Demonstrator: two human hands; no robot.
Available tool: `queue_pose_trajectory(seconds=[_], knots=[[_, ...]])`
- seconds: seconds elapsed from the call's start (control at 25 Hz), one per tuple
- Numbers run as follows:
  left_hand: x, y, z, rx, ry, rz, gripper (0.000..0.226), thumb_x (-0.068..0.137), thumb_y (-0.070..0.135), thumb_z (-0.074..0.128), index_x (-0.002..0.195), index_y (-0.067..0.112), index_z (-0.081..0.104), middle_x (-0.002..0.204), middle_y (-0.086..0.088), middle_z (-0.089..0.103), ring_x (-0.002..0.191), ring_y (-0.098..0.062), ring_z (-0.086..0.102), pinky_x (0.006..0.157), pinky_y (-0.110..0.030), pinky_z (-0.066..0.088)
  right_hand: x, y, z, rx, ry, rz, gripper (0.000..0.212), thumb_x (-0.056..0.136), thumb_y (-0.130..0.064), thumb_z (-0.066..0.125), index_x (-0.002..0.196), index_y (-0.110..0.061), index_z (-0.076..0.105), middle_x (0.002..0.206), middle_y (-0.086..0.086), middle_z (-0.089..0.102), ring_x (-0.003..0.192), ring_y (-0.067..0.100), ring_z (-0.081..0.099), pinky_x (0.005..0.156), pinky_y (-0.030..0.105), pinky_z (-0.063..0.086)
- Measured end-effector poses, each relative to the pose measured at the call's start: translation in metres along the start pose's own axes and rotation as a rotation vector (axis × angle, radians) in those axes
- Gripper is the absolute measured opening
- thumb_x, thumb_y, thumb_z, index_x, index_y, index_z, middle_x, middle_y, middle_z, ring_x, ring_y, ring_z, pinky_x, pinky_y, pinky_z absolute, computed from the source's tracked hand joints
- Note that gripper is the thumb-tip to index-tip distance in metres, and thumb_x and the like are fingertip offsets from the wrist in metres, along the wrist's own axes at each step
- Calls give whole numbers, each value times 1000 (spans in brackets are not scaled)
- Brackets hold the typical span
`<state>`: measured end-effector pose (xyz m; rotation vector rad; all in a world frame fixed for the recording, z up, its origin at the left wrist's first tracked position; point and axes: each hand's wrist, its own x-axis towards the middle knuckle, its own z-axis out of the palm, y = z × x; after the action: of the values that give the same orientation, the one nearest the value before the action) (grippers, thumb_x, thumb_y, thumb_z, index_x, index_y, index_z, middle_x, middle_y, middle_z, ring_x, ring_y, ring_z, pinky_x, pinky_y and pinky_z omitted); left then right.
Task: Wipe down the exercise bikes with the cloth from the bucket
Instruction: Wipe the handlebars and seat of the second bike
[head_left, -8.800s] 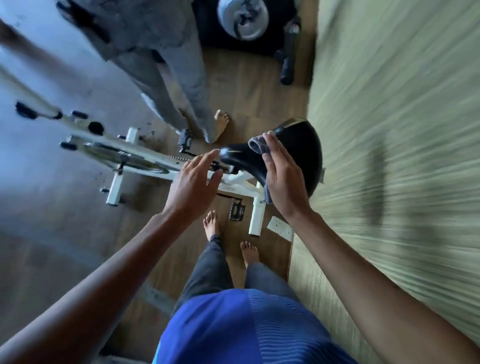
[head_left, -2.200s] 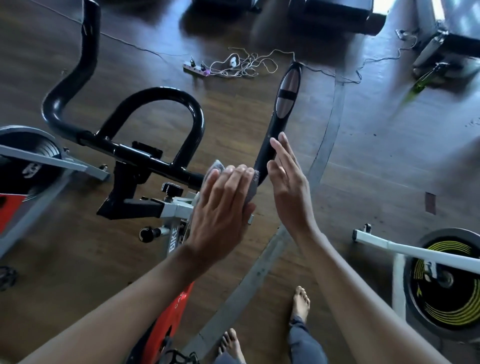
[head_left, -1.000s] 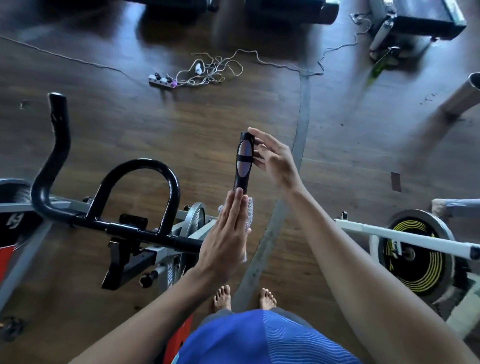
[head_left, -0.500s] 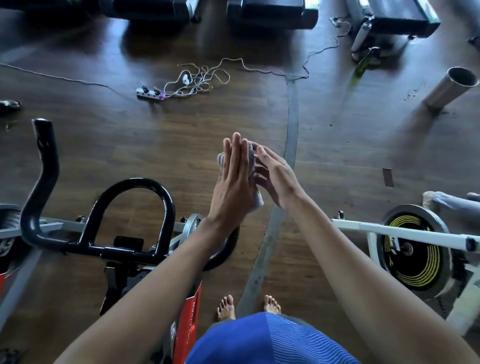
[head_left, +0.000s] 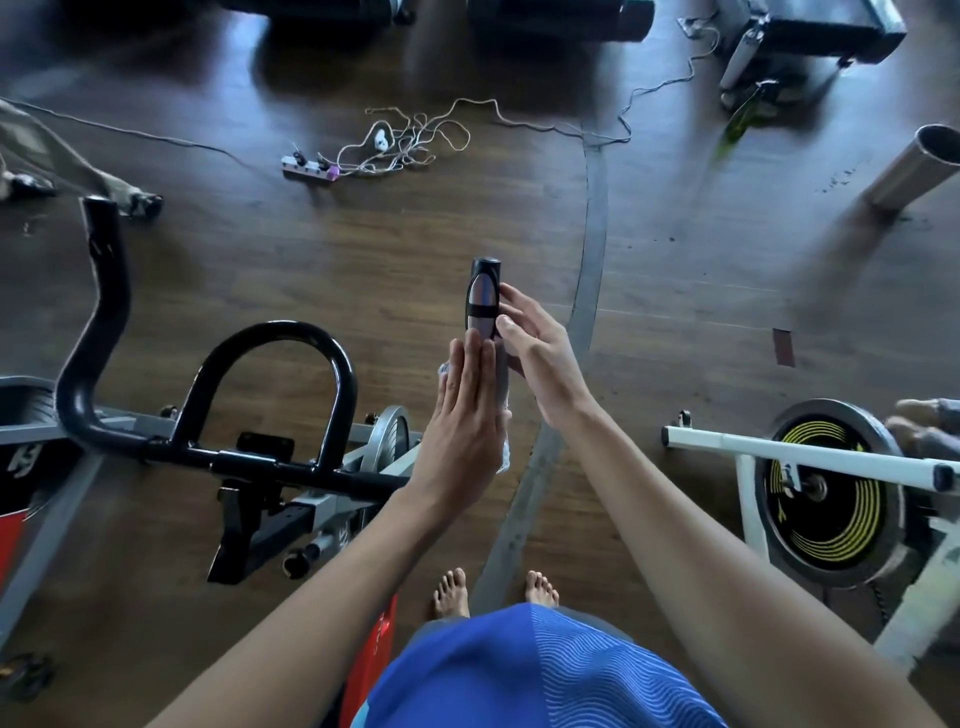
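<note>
Landmark: grip (head_left: 483, 291), the black upright handlebar end w/ a silver sensor pad, mid-frame.
L hand (head_left: 465, 415): just below grip. Fingers straight & together, flat palm pressing the cloth vs. the bar under the grip. Nothing curled round.
Cloth (head_left: 502, 452): pale, sandwiched btw L palm & the bar below grip. Only its edges show, one by the L fingers, one under the palm's right side.
R hand (head_left: 537, 358): right of grip, touching it. Thumb on the pad's front, fingers curled round the grip's right side, so it's clamped on the grip.
Exercise bike (head_left: 260, 462): left of & below grip. Black handlebar, grey frame, red panel low down.
Loop bar (head_left: 291, 328): black arch, left of grip, rising off the crossbar.
2nd bike (head_left: 779, 452): right of grip, well apart. White frame, flywheel (head_left: 826, 499) w/ yellow stripes.
Power strip (head_left: 309, 169): beyond grip, up-left, on floor (head_left: 363, 270). A tangle of cords (head_left: 410, 137) lies just to its right.
Metal tube (head_left: 914, 166): far up-right of grip, tilted.
Feet (head_left: 452, 592): bare, below grip, on the floor either side of a grey strip.
Shirt (head_left: 519, 670): blue, bottom edge, below grip.
</note>
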<state>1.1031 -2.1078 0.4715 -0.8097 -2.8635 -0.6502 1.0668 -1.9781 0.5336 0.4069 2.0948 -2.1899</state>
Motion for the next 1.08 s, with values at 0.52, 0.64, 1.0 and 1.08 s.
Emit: queue_pose_trajectory(seconds=[0.52,0.64,1.0,1.08], knots=[[-55,-38,-73,-257,196,-330,42,93,3,42,132,7,57,144,-9,52,136,-21,45,115,-25,29,-87,68,69,-750,85,-243,59,105,-33,36,158,-14,19,167,0,-1,153,12,-9,125,29,0],[-65,-72,-75,-34,130,-359,42,100,15,45,142,11,49,157,-7,36,147,-22,29,118,-37,25,-65,71,78,-813,168,-255,60,108,-26,35,159,-11,7,167,6,-10,151,19,-20,125,38,-5],[-72,-86,-62,66,-11,-354,60,101,36,34,155,12,26,165,-9,15,149,-23,25,107,-40,40,-64,71,85,-705,265,-197,62,105,-23,48,159,-20,16,168,0,-5,154,28,-6,124,36,4],[-72,-85,-62,67,0,-338,60,101,36,34,155,10,26,165,-10,15,149,-24,27,106,-39,41,-59,68,85,-651,288,-175,61,106,-24,47,159,-24,17,168,-3,-3,154,26,-3,121,32,7]])
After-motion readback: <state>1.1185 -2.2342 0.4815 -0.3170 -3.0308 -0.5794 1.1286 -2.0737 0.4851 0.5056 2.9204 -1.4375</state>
